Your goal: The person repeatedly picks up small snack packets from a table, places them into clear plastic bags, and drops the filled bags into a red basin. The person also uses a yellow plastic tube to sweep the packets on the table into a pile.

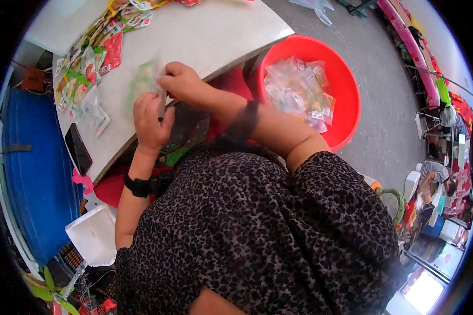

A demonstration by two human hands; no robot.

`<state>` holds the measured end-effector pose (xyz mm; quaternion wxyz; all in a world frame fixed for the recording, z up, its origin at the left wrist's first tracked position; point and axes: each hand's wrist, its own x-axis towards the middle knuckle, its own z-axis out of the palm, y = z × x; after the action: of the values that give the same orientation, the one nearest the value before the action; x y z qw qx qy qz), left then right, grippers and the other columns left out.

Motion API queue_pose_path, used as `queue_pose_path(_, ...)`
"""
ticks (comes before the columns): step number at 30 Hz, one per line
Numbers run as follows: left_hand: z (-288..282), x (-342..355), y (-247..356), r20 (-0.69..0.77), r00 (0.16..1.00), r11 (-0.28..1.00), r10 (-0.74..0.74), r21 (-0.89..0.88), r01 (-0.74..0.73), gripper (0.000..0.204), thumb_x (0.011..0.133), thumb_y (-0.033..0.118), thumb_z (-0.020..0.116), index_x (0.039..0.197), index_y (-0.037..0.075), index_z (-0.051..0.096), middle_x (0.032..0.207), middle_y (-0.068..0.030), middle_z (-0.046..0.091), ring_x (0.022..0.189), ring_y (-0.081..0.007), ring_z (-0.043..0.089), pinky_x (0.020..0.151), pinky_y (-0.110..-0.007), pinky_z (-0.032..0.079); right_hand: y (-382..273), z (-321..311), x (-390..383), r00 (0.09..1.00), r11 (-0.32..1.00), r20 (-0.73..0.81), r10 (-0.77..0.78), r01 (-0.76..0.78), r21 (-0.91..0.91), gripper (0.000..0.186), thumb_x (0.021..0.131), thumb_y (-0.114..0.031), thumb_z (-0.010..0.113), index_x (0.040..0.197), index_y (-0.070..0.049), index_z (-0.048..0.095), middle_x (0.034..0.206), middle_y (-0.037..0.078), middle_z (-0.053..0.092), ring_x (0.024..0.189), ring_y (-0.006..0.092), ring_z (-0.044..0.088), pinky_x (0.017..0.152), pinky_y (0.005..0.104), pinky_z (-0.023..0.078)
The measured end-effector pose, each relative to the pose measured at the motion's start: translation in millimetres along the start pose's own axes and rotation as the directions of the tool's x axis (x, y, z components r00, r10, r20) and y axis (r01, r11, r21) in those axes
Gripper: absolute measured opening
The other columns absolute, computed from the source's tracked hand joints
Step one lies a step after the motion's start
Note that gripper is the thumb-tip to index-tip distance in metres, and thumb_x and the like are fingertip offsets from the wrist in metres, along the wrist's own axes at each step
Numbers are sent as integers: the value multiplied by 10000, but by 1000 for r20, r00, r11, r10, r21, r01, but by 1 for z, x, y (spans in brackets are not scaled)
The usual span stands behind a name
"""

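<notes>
A greenish clear plastic packet [142,79], smeared by motion, is held over the near edge of the white table. My left hand [151,119] is closed on its lower edge, with the thumb apart from the curled fingers. At the packet's right edge, my right hand [183,81] is closed in a pinch; its fingertips are partly hidden. Several colourful flat packets [84,79] lie piled along the table's left and far side, with a red packet [112,52] nearest my hands. A red tub [347,94] to my right holds many clear packets [297,86].
The white table [210,31] carries a dark phone [78,149] near its left edge. A white box [93,236] is below it, beside a blue surface [34,173]. Shelves with goods and a seated person [435,178] are at the far right, across the grey floor [378,105].
</notes>
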<state>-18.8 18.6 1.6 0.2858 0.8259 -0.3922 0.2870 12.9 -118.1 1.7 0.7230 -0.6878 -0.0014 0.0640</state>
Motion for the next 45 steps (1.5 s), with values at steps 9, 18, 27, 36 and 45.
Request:
queue_pose_path(9, -31, -23, 3, -14, 1000, 999, 28, -19, -28, 353, 667, 105, 594, 969, 23, 433, 951, -163, 474, 859, -320, 465, 754, -391, 376, -91, -126, -37, 993, 960, 101, -64, 89, -265, 89, 743, -110, 462, 725, -42, 517, 640, -19, 469, 594, 60, 446, 521, 209, 380)
queue_pose_path(18, -22, -128, -28, 607, 645, 860, -464, 134, 493, 231, 725, 184, 504, 895, 26, 503, 883, -160, 520, 826, -309, 496, 682, -360, 405, -66, -248, -111, 977, 922, -167, 133, -184, -342, 128, 736, -126, 495, 802, -19, 521, 701, -14, 491, 627, 78, 462, 566, 213, 391)
queue_pose_path(27, -12, -163, -45, 836, 80, 659, -543, 365, 657, 335, 731, 223, 514, 986, 7, 480, 989, -182, 497, 928, -313, 466, 777, -344, 376, 131, -341, -152, 942, 539, -219, 254, -326, -777, 136, 705, -149, 502, 744, -24, 538, 617, 54, 525, 539, 157, 503, 505, 289, 409)
queue_pose_path(36, -10, -174, -42, 796, 204, 699, -570, 340, 628, 281, 688, 213, 540, 884, 14, 507, 854, -175, 529, 800, -312, 506, 674, -356, 405, 207, -387, -189, 971, 4, -195, 137, -197, -980, 126, 625, -116, 483, 662, -18, 552, 610, 145, 549, 570, 242, 549, 522, 337, 435)
queue_pose_path(45, -9, -192, -49, 768, 157, 639, -621, 380, 669, 289, 684, 217, 533, 857, -14, 513, 848, -185, 535, 811, -312, 513, 686, -350, 404, 168, -500, -219, 438, 448, -894, 97, -821, -354, 232, 613, -148, 464, 717, 39, 554, 683, 226, 557, 684, 347, 556, 602, 401, 433)
